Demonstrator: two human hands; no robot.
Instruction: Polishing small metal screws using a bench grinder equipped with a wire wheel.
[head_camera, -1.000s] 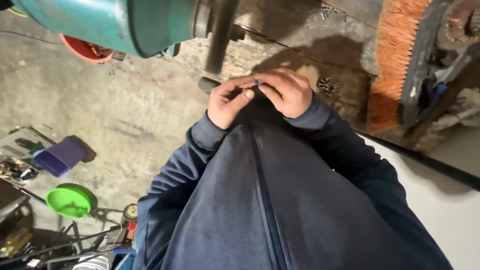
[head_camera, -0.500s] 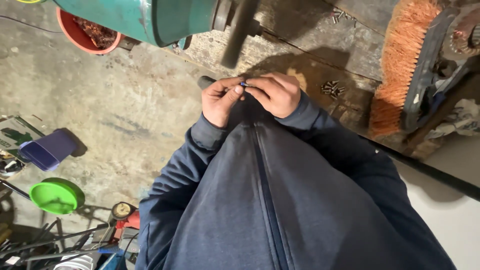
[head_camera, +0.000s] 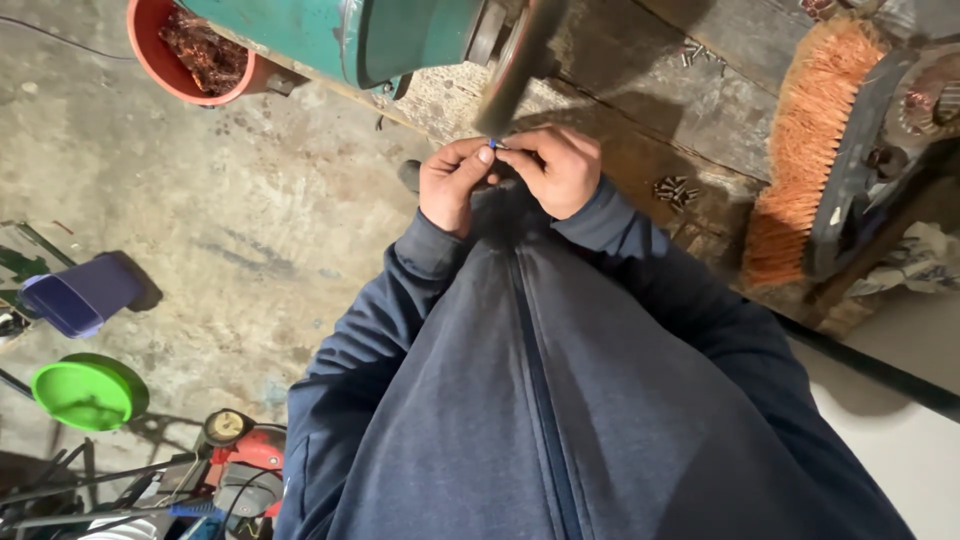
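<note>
Nearest us hangs our dark blue zipped sweatshirt (head_camera: 530, 400), sleeves reaching toward twelve o'clock. Beyond it our left hand (head_camera: 455, 185) and right hand (head_camera: 560, 170) meet, fingertips pinching a tiny blue piece (head_camera: 494, 145) between them, just below the spinning grey grinding wheel (head_camera: 510, 65). At one o'clock small metal screws (head_camera: 676, 189) lie on the worn wooden surface (head_camera: 640, 120). An orange-bristled brush (head_camera: 800, 150) rests at two o'clock; a red plastic bucket (head_camera: 160, 60) stands at ten.
</note>
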